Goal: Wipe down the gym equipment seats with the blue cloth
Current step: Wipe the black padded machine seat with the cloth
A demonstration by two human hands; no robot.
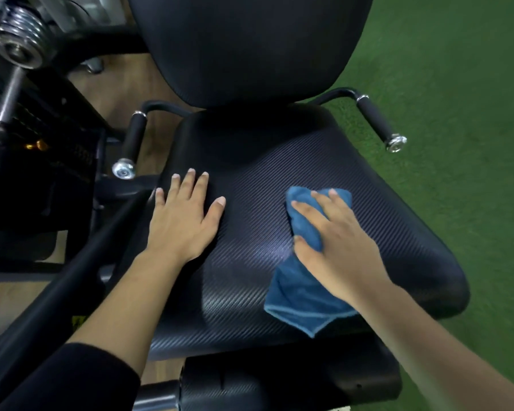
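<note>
The right hand lay palm-down on the blue cloth, fingers fairly straight and spread, pressing it flat rather than clutching it. The cloth sat bunched beneath the fingers and palm, with a loose corner trailing back under the wrist toward the near edge of the seat. To wipe well from here, the hand would probably need even pressure through the palm and overlapping sweeps. That trailing corner looked worth tucking in so it did not drag, and the strip ahead of the fingertips, below the backrest, looked worth reaching. The forearm came in low from the near right, wrist almost straight. Well to its left, the left hand rested open and flat near the seat's edge, fingers fanned, apparently bracing. A side handle stood just beyond it.
</note>
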